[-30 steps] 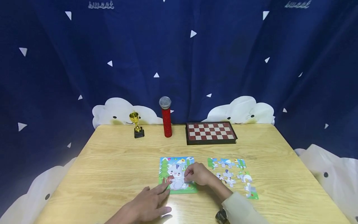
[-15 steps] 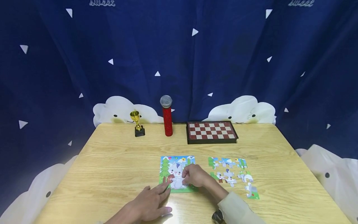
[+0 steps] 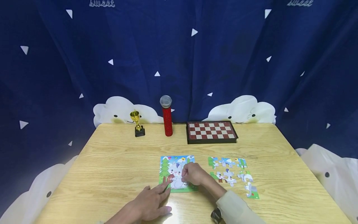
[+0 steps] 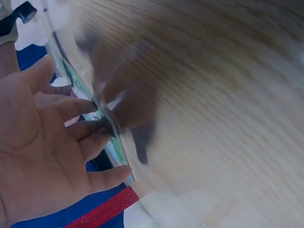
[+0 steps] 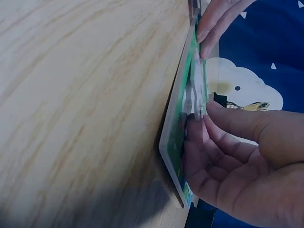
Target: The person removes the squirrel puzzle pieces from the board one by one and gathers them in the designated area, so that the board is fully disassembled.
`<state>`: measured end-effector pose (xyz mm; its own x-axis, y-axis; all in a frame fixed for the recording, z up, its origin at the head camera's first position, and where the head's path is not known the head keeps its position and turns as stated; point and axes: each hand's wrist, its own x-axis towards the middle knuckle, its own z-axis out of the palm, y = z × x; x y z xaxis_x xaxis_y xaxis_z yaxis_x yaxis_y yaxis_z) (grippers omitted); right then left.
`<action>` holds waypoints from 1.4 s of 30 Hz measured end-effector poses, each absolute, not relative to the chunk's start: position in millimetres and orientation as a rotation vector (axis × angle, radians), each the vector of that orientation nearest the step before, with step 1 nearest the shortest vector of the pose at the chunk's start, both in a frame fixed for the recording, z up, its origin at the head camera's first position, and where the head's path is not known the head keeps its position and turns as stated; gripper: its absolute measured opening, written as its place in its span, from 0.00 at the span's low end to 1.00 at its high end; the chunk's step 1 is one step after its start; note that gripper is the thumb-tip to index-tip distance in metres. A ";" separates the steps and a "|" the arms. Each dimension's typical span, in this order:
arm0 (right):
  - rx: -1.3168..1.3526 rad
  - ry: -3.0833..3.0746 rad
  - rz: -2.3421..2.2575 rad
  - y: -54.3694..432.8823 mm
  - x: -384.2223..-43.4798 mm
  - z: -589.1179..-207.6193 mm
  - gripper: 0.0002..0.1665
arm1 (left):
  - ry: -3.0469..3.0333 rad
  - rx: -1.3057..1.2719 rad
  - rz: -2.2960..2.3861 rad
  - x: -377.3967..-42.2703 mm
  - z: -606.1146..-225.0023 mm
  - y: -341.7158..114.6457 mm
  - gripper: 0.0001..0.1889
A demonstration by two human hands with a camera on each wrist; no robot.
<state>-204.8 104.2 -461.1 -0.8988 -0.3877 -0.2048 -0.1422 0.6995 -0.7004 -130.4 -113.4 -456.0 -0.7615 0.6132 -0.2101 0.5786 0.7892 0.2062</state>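
A jigsaw puzzle board [image 3: 164, 169] with a grey cartoon squirrel and green trees lies flat on the table. My left hand [image 3: 151, 199] rests its outstretched fingers on the board's lower left part; in the left wrist view the same fingers [image 4: 102, 180] are spread along the board's edge. Over the board's right side, my right hand [image 3: 194, 174] pinches a thin puzzle piece [image 5: 198, 90] between thumb and fingers, as the right wrist view shows. How far the piece lies against the board is hidden by the hand. Several loose puzzle pieces [image 3: 230, 178] lie to the right.
Along the back of the wooden table [image 3: 112, 161] stand a small gold trophy [image 3: 137, 123], a red microphone [image 3: 167, 119] and a red-and-white checkered game board [image 3: 211, 131]. A dark blue curtain [image 3: 179, 56] with white clouds hangs behind and at both sides.
My right hand has shifted slightly left over the board, uncovering more of a loose piece beside the forearm. The left hand has kept its place on the board.
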 end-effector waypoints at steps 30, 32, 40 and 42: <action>-0.480 2.431 -1.213 216.7 -204.4 -445.6 0.05 | 2.682 0.912 0.196 -132.5 -455.1 -109.9 0.37; -0.489 2.429 -1.212 233.6 -202.2 -444.6 0.06 | 2.679 0.908 0.195 -132.9 -454.9 -109.5 0.37; -0.417 2.393 -1.206 281.8 -189.6 -441.3 0.07 | 2.678 0.911 0.196 -132.4 -453.5 -110.9 0.37; -0.395 2.380 -1.206 288.0 -187.4 -441.2 0.07 | 2.676 0.916 0.201 -132.5 -453.0 -111.5 0.37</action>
<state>-187.4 288.0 -441.2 -0.8617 -0.4386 -0.2550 -0.0538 0.5789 -0.8136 -132.5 -111.5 -453.0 -0.7499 0.6167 -0.2395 0.5741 0.7865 0.2277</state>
